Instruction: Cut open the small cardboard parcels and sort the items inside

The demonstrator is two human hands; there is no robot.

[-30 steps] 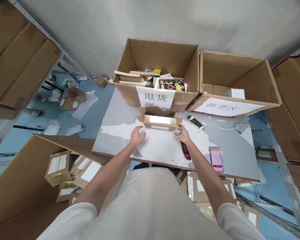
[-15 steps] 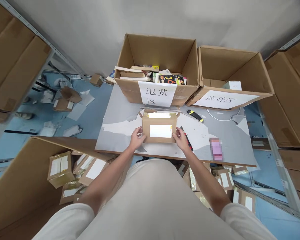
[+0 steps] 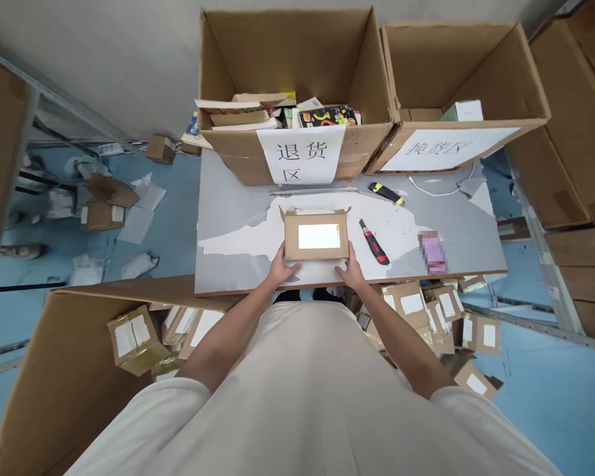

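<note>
Head view: a small box (image 3: 316, 238) lies between the left hand (image 3: 281, 266) and the right hand (image 3: 350, 266), its labelled face toward the camera and its flaps jutting at the far corners. Both hands are spread, thumbs well away from the fingers. The fingers lie along the box's two sides, near its lower corners, while the thumbs point inward just short of its near edge (how firmly the fingers press, I cannot tell).

Beneath them is the desk (image 3: 228, 261). Just to the right of the right hand lies a red knife (image 3: 374, 243); beyond it, farther from the hands, is a yellow knife (image 3: 387, 193). A phone (image 3: 433, 252), pixelated, rests well to the right of both.

Past the hands stand two cartons: the left carton (image 3: 287, 53) holds books (image 3: 327, 116), the right carton (image 3: 456, 63) a white box (image 3: 466, 111). Behind the left hand, to its left, a large carton (image 3: 69, 370) holds parcels (image 3: 131, 336).
</note>
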